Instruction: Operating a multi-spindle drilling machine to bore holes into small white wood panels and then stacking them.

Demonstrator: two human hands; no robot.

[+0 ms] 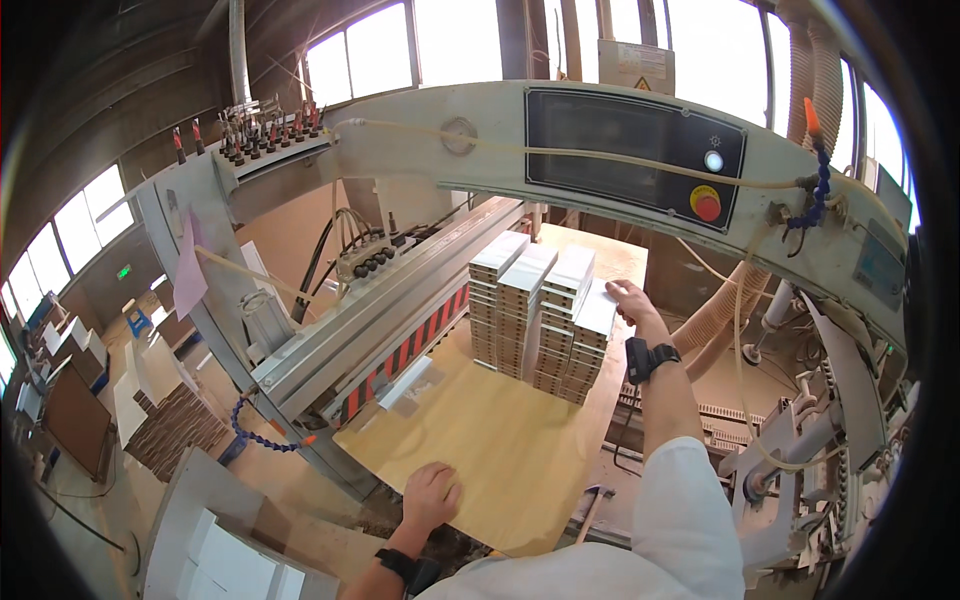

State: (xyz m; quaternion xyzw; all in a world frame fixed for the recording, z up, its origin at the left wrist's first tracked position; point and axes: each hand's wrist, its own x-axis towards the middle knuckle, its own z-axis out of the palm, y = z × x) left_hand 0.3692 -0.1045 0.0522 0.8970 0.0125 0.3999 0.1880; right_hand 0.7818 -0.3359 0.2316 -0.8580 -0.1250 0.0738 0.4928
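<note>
Several tall stacks of narrow, white-topped boards (pixel 525 268) with drilled brown edges stand side by side on a yellowish wooden sheet (pixel 480 440). My right hand (pixel 630 300) is at the far end of the rightmost stack, its fingers bent over the edge of the top white board (pixel 596 312). Near the sheet's front left edge, my left hand (pixel 432 495) rests with curled fingers and nothing visible in it. Both wrists wear dark straps.
A machine frame with a control panel (pixel 630 150) and red stop button (pixel 706 205) arches over the sheet. A metal beam with red-black stripes (pixel 405 355) runs along its left. A hammer (pixel 597 500) lies nearer me; stacked panels (pixel 170 420) stand on the left floor.
</note>
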